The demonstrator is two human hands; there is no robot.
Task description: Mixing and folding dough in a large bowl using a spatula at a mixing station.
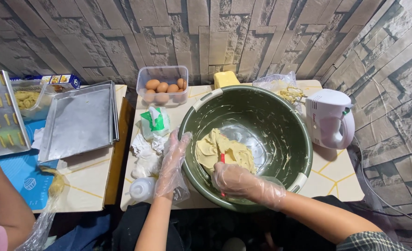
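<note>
Dough point(224, 153): pale yellow mass lying on the near inner wall of the bowl; judged soft, sticky and easily deformed, light enough to move with a tool, and best worked from its edge.
Bowl point(280, 139): large, dark green, smeared inside; stands on the table point(331, 174). Judged rigid and light; its rim offers the firmest hold.
Right hand point(238, 181): in a clear plastic glove, fingers closed around a red-handled tool point(222, 159) whose tip is pressed into the dough just ahead of the hand.
Left hand point(174, 155): gloved, fingers loosely extended, resting against the bowl's outer left rim; it grips nothing. The dough lies just to its right, inside the bowl.
Surroundings: clear tub of brown eggs point(163, 84) behind the bowl; white hand mixer point(331, 118) to the right; squeeze bottle point(143, 188) near the left wrist; empty metal tray point(78, 121) on the adjoining table.
Co-worker: another person's arm point(4, 200) at far left, well apart.
</note>
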